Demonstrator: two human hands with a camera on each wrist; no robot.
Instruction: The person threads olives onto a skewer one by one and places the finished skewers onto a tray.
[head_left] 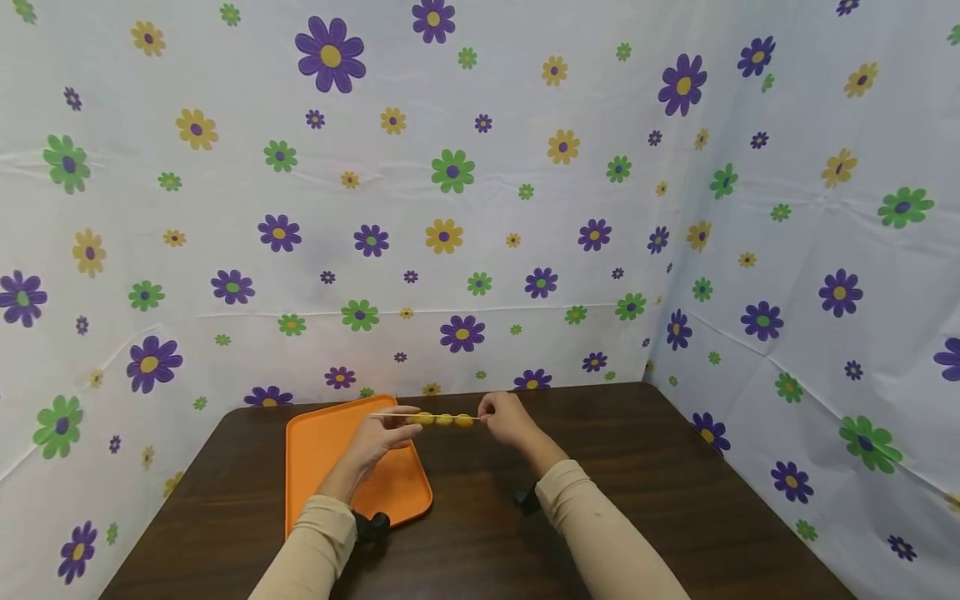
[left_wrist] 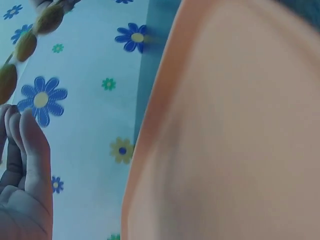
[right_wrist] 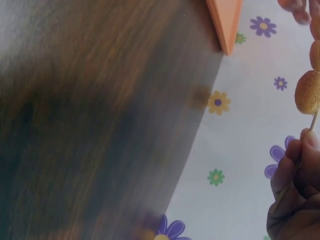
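Observation:
A thin wooden skewer (right_wrist: pixel 314 121) carries three rounded yellow-brown pieces of food in a row, held level in the air in the head view. My right hand (head_left: pixel 512 421) pinches its right end, and in the right wrist view the stick runs down through the curled fingers, just below the end piece (right_wrist: pixel 308 93). My left hand (head_left: pixel 386 435) has its thumb and fingers about the leftmost piece (head_left: pixel 423 418). The skewer's bare left end passes over that hand. In the left wrist view the left fingertips (left_wrist: pixel 27 117) meet the lowest piece (left_wrist: pixel 7 82).
An orange tray (head_left: pixel 318 446) lies at the left of the dark wooden table (head_left: pixel 622 492), under the left forearm. Flower-printed white sheets (head_left: pixel 517 350) hang behind the table and along its right side. Dark wrist cameras (head_left: pixel 372 527) sit under both wrists.

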